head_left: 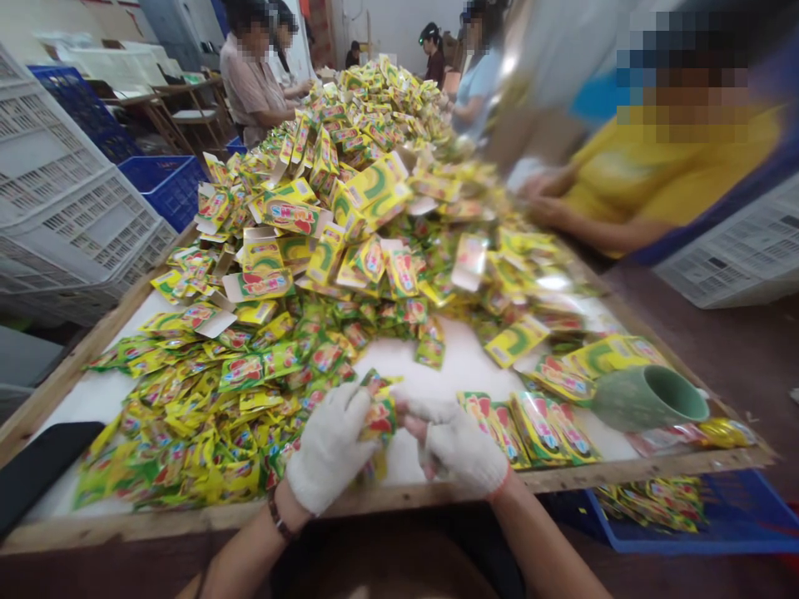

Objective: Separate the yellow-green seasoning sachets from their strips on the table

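Lying at the near left corner of the tabletop [465,345], a dark flat object [53,466] sits beside a spread of loose sachets [193,441], with yellow cartons [378,183] heaped behind. Next comes the left hand [330,449], white-gloved, its fingers drawn narrow around a packet [379,416] over the near part of the tabletop. A light pinch at the packet's sides would probably serve best, firm enough to stop slipping yet gentle enough not to crease the thin wrapping. The right hand [465,453], gloved with bare fingertips, faces it; its fingers bend near the packet's right edge, and blur hides whether they touch it or grip anything. Using those bare fingertips rather than the knitted fabric should give better feel for squaring the packet's edges. Just right of that hand, a row of packets [537,426] lies flat, best left undisturbed by the wrist. Farther right rests a green cup [624,399], seemingly tilted, and below the tabletop's edge a blue crate [730,516] holds more sachets.
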The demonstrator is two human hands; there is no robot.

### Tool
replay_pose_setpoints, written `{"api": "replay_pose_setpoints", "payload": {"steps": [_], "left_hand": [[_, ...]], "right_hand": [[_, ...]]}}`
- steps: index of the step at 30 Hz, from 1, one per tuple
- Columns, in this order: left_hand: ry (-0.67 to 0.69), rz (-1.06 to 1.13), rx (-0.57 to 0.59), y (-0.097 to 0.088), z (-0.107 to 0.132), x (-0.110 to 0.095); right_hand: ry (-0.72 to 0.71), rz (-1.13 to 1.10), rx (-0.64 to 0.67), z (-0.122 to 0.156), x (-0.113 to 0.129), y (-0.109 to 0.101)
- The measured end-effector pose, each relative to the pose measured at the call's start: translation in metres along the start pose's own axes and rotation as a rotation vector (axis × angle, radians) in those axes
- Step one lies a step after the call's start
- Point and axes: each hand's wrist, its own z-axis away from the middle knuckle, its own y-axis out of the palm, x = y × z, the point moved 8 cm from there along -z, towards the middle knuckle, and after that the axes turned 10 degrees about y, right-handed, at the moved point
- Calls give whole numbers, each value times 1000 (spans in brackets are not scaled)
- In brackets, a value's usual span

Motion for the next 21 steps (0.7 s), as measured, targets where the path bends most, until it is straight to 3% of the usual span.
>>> {"api": "replay_pose_setpoints", "payload": {"steps": [4, 6, 10, 13, 15, 16, 21], "left_hand": [[-42, 73, -99, -2, 1, -5], [-76, 213, -95, 1, 2, -8], [-266, 647, -21, 15, 5, -4], [-506, 1055, -88, 28, 13, 3], [-611, 1287, -136, 38, 19, 1], [-638, 1362, -148, 42, 23, 0], [-660, 1350, -55, 53, 38, 0]], "right_hand": [[6, 33, 130, -2, -3, 10], [-42, 130, 94, -3, 1, 5], [-326, 283, -95, 5, 26, -11], [-490, 216, -409, 19, 30, -28], [-460, 117, -578, 22, 14, -36], [-424, 65, -587, 20, 4, -35], [-319, 5, -460, 7, -29, -21]]}}
